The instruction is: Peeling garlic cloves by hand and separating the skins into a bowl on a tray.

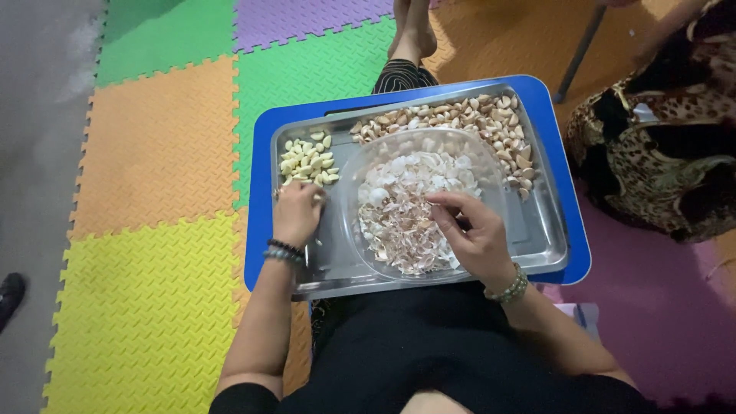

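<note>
A steel tray (546, 238) rests on a blue tray (259, 192) across my lap. My left hand (297, 212) lies knuckles-up at the near edge of a pile of peeled garlic cloves (307, 162); its fingertips are hidden, so I cannot tell whether they pinch a clove. Over the right side of a clear bowl (349, 201) full of papery garlic skins (402, 207), my right hand (474, 234) hovers with fingers curled and apparently empty. Unpeeled cloves (475, 116) are heaped along the tray's far and right sides.
Foam puzzle mats in yellow (146, 307), orange, green and purple cover the floor. Another person in leopard-print clothing (659, 153) sits at the right. Someone's bare feet (410, 31) show beyond the tray. A dark shoe (9, 295) lies at the left edge.
</note>
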